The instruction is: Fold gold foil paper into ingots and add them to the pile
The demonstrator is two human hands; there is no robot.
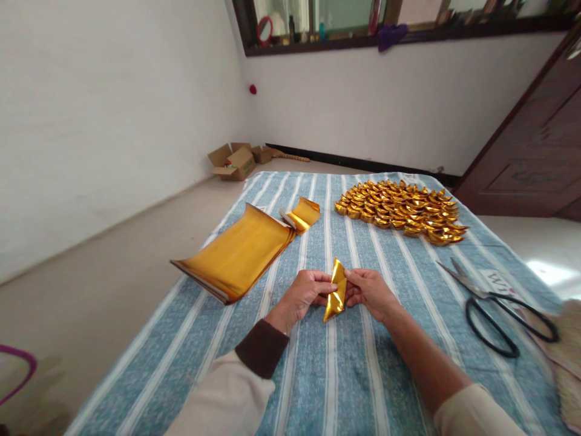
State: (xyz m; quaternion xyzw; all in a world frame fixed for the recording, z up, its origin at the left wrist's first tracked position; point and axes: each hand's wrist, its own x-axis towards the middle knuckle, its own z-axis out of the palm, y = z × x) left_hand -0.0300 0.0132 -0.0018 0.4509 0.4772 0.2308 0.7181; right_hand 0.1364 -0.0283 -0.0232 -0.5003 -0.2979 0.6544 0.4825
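Note:
A folded piece of gold foil paper (336,297), narrow with pointed ends, is held upright on a slant over the striped cloth (272,357). My left hand (306,295) pinches it from the left, thumb across its face. From the right, my right hand (368,293) grips its edge between thumb and fingers; some fingertips are hidden behind it. Ahead to the left lies a stack of flat gold foil sheets (240,251), with a smaller stack of gold foil pieces (303,215) at its far corner. Many finished gold paper ingots (394,209) sit in rows at the far right.
Black-handled scissors (481,293) lie with blades parted on the right. A beige fabric item (569,357) is at the right edge. Cardboard boxes (236,162) stand on the floor beyond. A wooden door (531,139) is at right, and a window ledge (318,45) runs along the back wall.

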